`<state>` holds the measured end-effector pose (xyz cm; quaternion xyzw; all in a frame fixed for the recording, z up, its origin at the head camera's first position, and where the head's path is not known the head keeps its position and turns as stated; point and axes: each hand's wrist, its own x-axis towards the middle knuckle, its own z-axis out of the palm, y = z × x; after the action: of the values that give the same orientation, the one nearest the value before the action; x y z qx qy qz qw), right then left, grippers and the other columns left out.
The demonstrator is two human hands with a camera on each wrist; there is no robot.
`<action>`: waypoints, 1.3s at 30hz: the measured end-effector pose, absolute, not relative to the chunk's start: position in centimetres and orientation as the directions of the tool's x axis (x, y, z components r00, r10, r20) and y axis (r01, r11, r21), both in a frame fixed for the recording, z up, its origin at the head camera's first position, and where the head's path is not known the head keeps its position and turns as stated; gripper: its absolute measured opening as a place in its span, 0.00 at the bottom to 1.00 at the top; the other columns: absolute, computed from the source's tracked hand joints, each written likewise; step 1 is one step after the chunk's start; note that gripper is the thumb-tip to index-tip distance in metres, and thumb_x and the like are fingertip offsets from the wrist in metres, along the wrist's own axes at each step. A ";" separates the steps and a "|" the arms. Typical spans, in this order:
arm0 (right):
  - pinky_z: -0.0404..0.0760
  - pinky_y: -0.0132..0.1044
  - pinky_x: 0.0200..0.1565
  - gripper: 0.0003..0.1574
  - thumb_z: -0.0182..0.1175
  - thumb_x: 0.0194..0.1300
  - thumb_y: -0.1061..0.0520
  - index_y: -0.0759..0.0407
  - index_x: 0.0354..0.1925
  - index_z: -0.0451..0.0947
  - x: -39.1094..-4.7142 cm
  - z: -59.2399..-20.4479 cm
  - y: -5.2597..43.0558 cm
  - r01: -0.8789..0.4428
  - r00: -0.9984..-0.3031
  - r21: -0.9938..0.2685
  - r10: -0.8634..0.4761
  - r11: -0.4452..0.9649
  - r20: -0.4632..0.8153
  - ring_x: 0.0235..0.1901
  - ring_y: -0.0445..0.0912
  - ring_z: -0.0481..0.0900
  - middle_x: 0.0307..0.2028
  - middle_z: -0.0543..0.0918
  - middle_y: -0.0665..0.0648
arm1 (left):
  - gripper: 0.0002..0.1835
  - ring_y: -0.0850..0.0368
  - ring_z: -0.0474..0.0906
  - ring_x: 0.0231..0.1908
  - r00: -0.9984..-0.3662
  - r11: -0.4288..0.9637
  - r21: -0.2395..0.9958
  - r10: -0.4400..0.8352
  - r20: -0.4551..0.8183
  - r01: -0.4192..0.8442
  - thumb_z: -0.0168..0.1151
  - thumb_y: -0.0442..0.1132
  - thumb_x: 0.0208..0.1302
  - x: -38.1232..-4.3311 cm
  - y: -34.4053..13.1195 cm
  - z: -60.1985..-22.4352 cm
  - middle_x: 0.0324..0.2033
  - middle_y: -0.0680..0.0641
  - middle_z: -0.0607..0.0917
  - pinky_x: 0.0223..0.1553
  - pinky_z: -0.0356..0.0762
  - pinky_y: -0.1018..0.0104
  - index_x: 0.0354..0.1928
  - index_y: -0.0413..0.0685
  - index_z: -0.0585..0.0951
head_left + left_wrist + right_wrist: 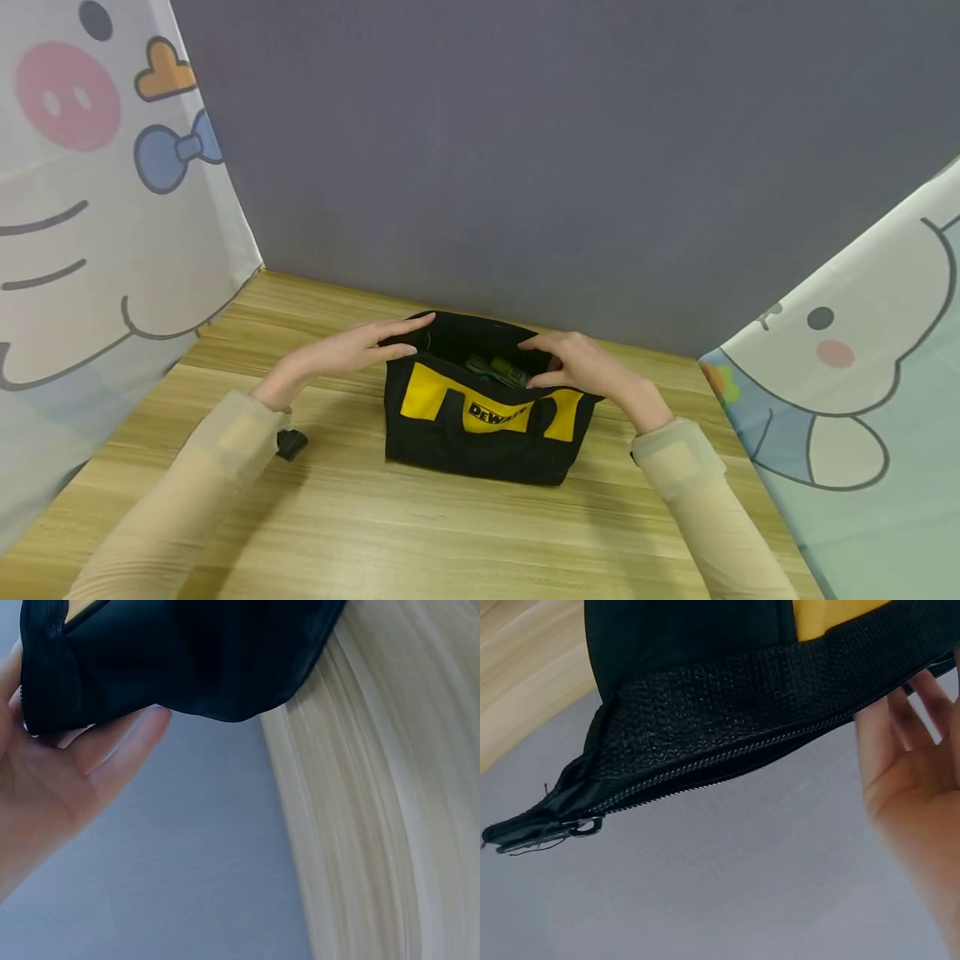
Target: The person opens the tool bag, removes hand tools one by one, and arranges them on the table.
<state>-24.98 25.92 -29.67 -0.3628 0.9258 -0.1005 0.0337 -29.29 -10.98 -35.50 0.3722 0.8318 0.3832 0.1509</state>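
A black and yellow tool bag (480,454) stands upright on the wooden table, its zippered mouth spread apart. At the left end of the mouth is my left hand (348,348), fingers extended and touching the rim. My right hand (581,364) reaches over the right part of the mouth, its fingertips inside and its thumb near the front rim. Inside lie green items (498,368), too small to identify and partly hidden by the front wall. In the right wrist view, the zipper (727,757) runs unfastened along the rim, with a zipper pull (585,826) at its end.
A small black object (291,444) shows beside the left sleeve on the wooden table (480,542). Behind the bag rises a grey wall (480,167). Cartoon-printed curtains (67,250) border the table on both sides.
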 end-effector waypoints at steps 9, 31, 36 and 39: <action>0.80 0.35 0.35 0.58 0.70 0.56 0.36 0.54 0.75 0.59 -24.2 -29.0 25.0 -0.565 -0.807 -0.080 -0.570 0.822 -0.156 0.32 0.45 0.84 0.73 0.64 0.64 | 0.38 0.47 0.49 0.78 -0.643 0.401 0.776 0.766 0.008 0.487 0.51 0.57 0.74 -29.8 -10.6 -35.2 0.79 0.53 0.49 0.74 0.53 0.41 0.79 0.69 0.45; 0.55 0.32 0.20 0.77 0.70 0.40 0.22 0.42 0.79 0.45 -22.2 -29.2 22.6 -0.442 -0.873 0.147 -0.387 0.885 -0.295 0.14 0.42 0.55 0.78 0.53 0.62 | 0.39 0.32 0.80 0.48 -0.856 0.563 0.693 0.494 0.154 0.450 0.54 0.51 0.73 -28.1 -6.6 -34.7 0.75 0.35 0.60 0.58 0.73 0.40 0.79 0.53 0.49; 0.60 0.32 0.20 0.75 0.71 0.41 0.24 0.42 0.79 0.47 -22.7 -28.8 22.6 -0.457 -0.860 0.119 -0.404 0.882 -0.311 0.14 0.42 0.63 0.78 0.53 0.62 | 0.47 0.31 0.60 0.71 -0.838 0.578 0.687 0.540 0.083 0.441 0.62 0.50 0.68 -28.0 -6.8 -34.2 0.76 0.35 0.55 0.66 0.64 0.35 0.80 0.54 0.45; 0.71 0.34 0.25 0.71 0.69 0.46 0.25 0.44 0.79 0.49 -23.4 -28.6 22.6 -0.478 -0.847 0.091 -0.431 0.873 -0.311 0.26 0.48 0.81 0.77 0.55 0.63 | 0.51 0.30 0.62 0.70 -0.816 0.576 0.695 0.578 0.027 0.430 0.63 0.53 0.67 -28.2 -6.9 -33.9 0.77 0.35 0.52 0.65 0.65 0.36 0.80 0.57 0.42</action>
<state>-23.42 22.63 -28.59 -0.2375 0.9574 0.0827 0.1418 -28.20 -6.85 -33.92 0.2859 0.8817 0.3613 0.1021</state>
